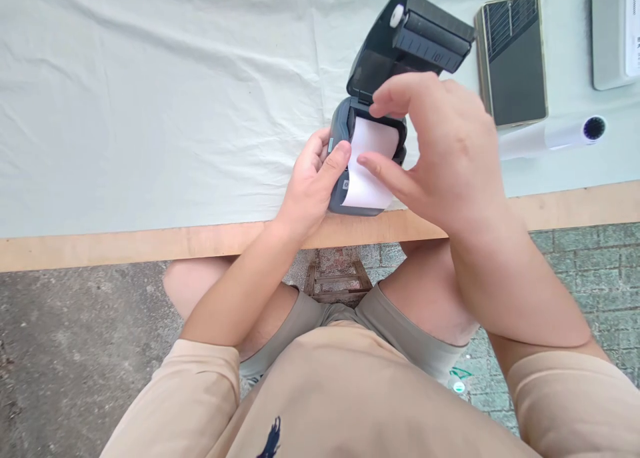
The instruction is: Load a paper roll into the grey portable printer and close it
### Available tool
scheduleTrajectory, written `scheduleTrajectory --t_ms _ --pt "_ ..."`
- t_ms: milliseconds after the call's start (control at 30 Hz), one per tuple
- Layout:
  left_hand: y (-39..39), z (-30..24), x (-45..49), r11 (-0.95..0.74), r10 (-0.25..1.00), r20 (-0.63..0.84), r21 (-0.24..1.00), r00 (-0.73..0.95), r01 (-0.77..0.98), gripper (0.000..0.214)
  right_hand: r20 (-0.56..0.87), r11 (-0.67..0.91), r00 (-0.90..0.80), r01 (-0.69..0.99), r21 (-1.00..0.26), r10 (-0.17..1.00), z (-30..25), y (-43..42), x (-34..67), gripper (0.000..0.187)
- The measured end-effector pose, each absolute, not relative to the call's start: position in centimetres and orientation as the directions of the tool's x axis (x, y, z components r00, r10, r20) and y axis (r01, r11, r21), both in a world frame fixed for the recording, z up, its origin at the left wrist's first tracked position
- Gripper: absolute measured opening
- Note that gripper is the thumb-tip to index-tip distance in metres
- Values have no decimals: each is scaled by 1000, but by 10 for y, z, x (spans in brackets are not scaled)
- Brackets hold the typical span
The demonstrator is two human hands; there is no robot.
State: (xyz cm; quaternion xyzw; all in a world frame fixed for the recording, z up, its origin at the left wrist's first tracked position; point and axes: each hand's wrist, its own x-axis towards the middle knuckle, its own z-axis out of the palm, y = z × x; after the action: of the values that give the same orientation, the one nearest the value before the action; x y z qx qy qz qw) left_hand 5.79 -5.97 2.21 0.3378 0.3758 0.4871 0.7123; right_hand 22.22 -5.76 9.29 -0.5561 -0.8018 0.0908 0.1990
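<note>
A dark portable thermal printer (337,190) sits near the table's front edge, its lid (380,58) swung up and tilted away from me. White paper (373,188) lies in its compartment and runs down over the front. My left hand (320,168) grips the printer's left side, the thumb resting at the paper's edge. Over the right part of the printer is my right hand (445,138), thumb and fingers spread apart with nothing between them. Its thumb tip is over the paper; I cannot tell if it touches. The hand hides part of the compartment's right side.
A smartphone (517,78) lies right of the printer on the pale cloth (175,111). Near it is a partly unrolled paper roll (567,135) with a dark core. A white box-like device (613,38) stands at the far right. The wooden table edge (125,241) runs across the front.
</note>
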Motion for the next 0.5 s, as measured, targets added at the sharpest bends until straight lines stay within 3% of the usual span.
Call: scheduleTrajectory --t_ms 100,200,367,433,500 --pt "-59 23 58 309 948 -234 837 215 -452 23 355 482 -378 832 -276 855 85 -65 233 12" --pt "-59 18 56 278 954 -196 864 227 -419 30 354 552 -454 792 -260 818 72 -72 240 12" --pt "-58 7 51 205 950 -110 925 293 -318 69 261 482 -407 778 -402 875 60 -76 246 15" --pt "-58 5 51 192 950 -107 940 292 -281 69 380 491 -335 736 -466 862 58 -74 250 14" --pt "-58 4 50 175 953 -98 950 286 -258 65 537 477 -153 693 -540 830 57 -70 255 29"
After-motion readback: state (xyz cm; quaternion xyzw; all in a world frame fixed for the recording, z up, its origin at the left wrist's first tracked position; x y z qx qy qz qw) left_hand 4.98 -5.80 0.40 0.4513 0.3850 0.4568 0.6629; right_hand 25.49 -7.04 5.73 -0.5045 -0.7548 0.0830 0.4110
